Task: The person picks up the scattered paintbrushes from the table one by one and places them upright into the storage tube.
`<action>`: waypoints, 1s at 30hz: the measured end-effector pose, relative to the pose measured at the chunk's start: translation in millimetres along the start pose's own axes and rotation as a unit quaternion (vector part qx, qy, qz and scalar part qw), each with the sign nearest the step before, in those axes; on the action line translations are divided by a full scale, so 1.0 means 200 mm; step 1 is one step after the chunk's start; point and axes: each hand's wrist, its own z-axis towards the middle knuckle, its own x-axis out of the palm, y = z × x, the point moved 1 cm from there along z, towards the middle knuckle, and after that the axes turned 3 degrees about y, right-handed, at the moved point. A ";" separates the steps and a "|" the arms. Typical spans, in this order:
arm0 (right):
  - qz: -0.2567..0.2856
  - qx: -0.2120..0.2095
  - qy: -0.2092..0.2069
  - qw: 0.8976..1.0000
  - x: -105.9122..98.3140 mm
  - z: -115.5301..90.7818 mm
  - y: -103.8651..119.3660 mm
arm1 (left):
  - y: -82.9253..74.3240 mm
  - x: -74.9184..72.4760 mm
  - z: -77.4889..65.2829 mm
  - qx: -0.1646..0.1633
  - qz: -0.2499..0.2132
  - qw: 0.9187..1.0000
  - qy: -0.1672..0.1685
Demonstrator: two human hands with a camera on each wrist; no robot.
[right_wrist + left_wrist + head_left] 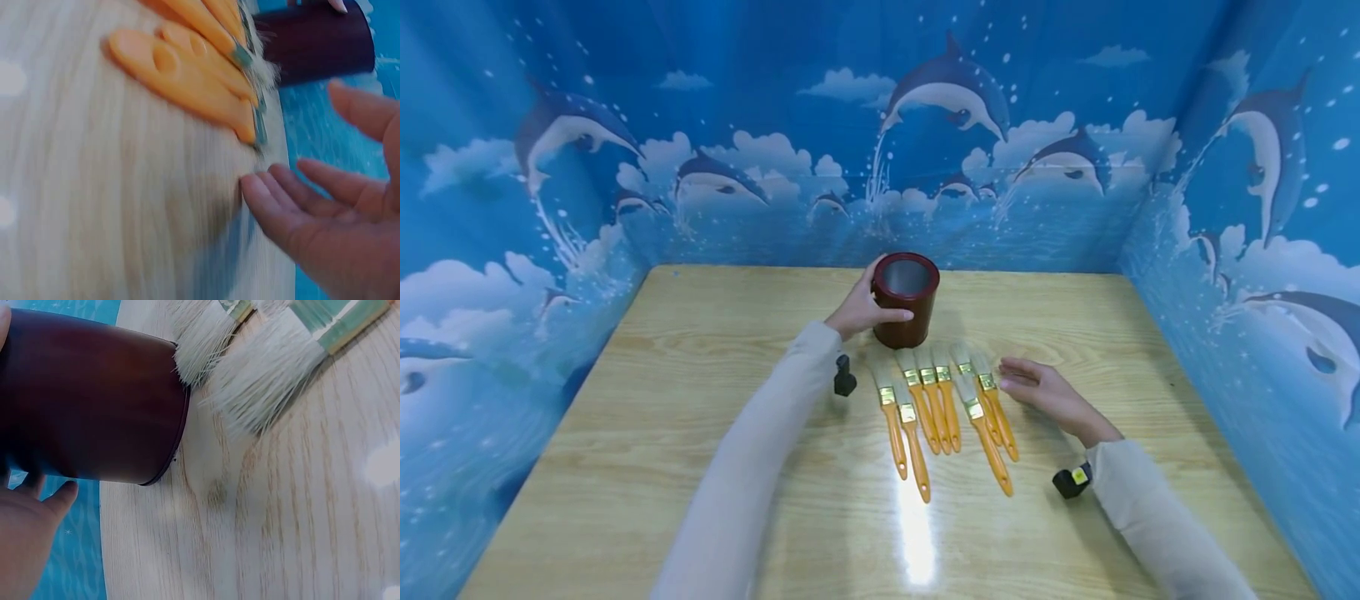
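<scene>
The left hand [856,310] grips a dark red-brown cup [901,325], its thumb across the near side and its fingers round the left and far side; the right hand [1056,402] is open with fingers extended and thumb apart, holding nothing, just right of the brushes. The cup is at the far side of the table [610,433], mouth up, its base just beside the bristle tips. Eight paintbrushes [936,408] with orange handles, gold-coloured ferrules and pale bristles lie between the hands, bristles to the far side, handles to the near: two at left, three in the middle, three at right. Pale sleeves [771,429] cover both arms, and a blue backdrop [775,218] printed with dolphins and clouds rises beyond the table's far, left and right edges
</scene>
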 end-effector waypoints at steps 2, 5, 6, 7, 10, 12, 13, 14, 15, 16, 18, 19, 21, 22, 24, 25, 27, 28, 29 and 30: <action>-0.007 0.018 -0.024 1.000 0.03 0.02 0.01 | 0.04 0.00 0.03 0.002 0.003 1.000 -0.003; -0.031 0.042 -0.061 0.997 0.06 0.05 0.02 | 0.07 -0.01 0.05 0.007 0.008 1.000 -0.009; -0.039 0.048 -0.073 0.995 0.07 0.06 0.02 | 0.07 -0.01 0.06 0.007 0.009 1.000 -0.011; -0.048 0.051 -0.084 0.994 0.08 0.07 0.02 | 0.08 -0.01 0.06 0.006 0.007 1.000 -0.012; -0.065 0.050 -0.104 0.991 0.10 0.08 0.03 | 0.07 -0.01 0.05 0.001 0.010 1.000 -0.013; -0.070 0.052 -0.114 0.990 0.11 0.09 0.03 | 0.06 -0.01 0.05 -0.004 0.007 1.000 -0.011; -0.072 0.053 -0.118 0.989 0.12 0.10 0.04 | 0.04 0.00 0.03 -0.007 0.008 1.000 -0.009; -0.076 0.058 -0.122 0.988 0.12 0.10 0.04 | 0.02 0.00 0.02 -0.009 0.007 1.000 -0.007; -0.082 0.061 -0.126 0.987 0.12 0.11 0.04 | -0.01 0.00 0.01 -0.012 0.007 1.000 -0.004; -0.086 0.065 -0.130 0.986 0.13 0.11 0.04 | -0.03 0.00 -0.01 -0.013 0.008 1.000 -0.003; -0.102 0.068 -0.138 0.983 0.13 0.11 0.04 | -0.07 0.01 -0.04 -0.017 0.009 1.000 0.001; -0.111 0.071 -0.142 0.981 0.14 0.12 0.04 | -0.09 0.01 -0.05 -0.018 0.012 1.000 0.002; -0.126 0.073 -0.148 0.978 0.14 0.12 0.05 | -0.09 0.01 -0.05 -0.019 0.012 1.000 0.002; -0.134 0.075 -0.150 0.977 0.14 0.13 0.05 | -0.09 0.01 -0.05 -0.019 0.012 1.000 0.002; -0.147 0.081 -0.154 0.974 0.15 0.13 0.05 | -0.08 0.01 -0.05 -0.017 0.009 1.000 0.002; -0.151 0.085 -0.154 0.973 0.15 0.14 0.06 | -0.08 0.01 -0.05 -0.017 0.008 1.000 0.002; -0.157 0.090 -0.154 0.971 0.15 0.14 0.06 | -0.08 0.01 -0.05 -0.016 0.006 1.000 0.003; -0.159 0.093 -0.154 0.971 0.15 0.14 0.06 | -0.08 0.01 -0.05 -0.016 0.005 1.000 0.003; -0.160 0.096 -0.153 0.971 0.15 0.14 0.06 | -0.08 0.01 -0.05 -0.016 0.005 1.000 0.003; -0.159 0.099 -0.151 0.971 0.15 0.14 0.06 | -0.08 0.01 -0.05 -0.016 0.006 1.000 0.003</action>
